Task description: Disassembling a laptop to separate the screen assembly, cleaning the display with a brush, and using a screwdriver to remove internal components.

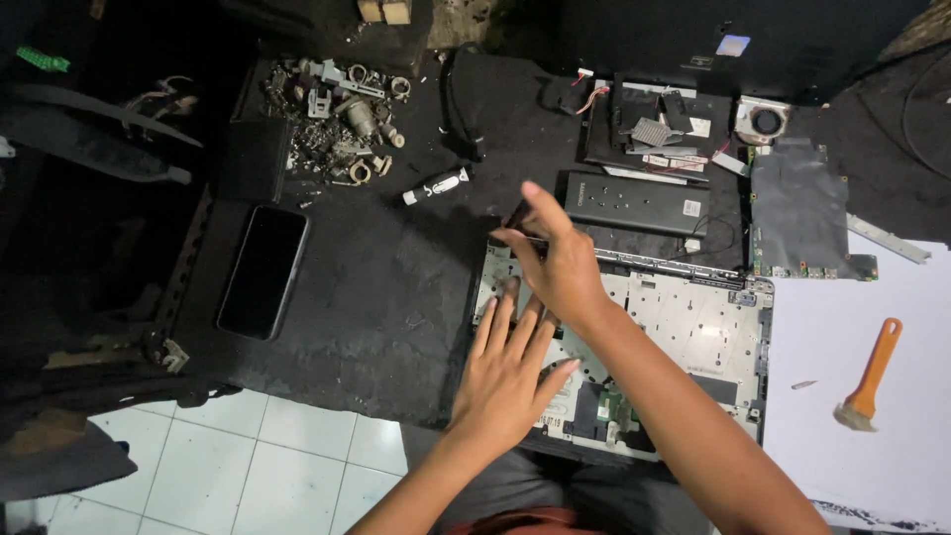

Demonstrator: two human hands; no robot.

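Silver-grey metal shows where the opened laptop base (684,327) lies bottom-up on the dark worktop (386,287), right in front of the person, and both hands are on it. Left hand (510,372) lies flat, palm down, on the left part of the base, fingers (495,322) stretched out straight and a little spread, gripping nothing, just pressing on the metal plate. Right hand (560,263) crosses above it, reaching to the base's upper left corner; its thumb and forefinger are pinched together on a thin dark tool (525,238), too slim to make out what kind, and the tip sits at the top edge of the base. So the base lies beneath both hands: its left end under the left palm, its back rim at the right fingertips, the rest running off to the right, bare. Just beyond that rim lies a long black battery pack (636,203), and behind it a cluster of dark parts with a small grey heatsink (656,131). To the right sits a circuit board (800,213) under dark film, a round fan (765,121) at its upper corner. Further right, on a white sheet (872,327), rests an orange-handled brush (870,381). Over on the left, a black phone (264,269) lies face up, well apart from the hands, with a pile of metal scraps and screws (342,119) beyond it and a small white-and-black tube (436,185) between the pile and the laptop. White floor tiles (248,456) show below the worktop edge.
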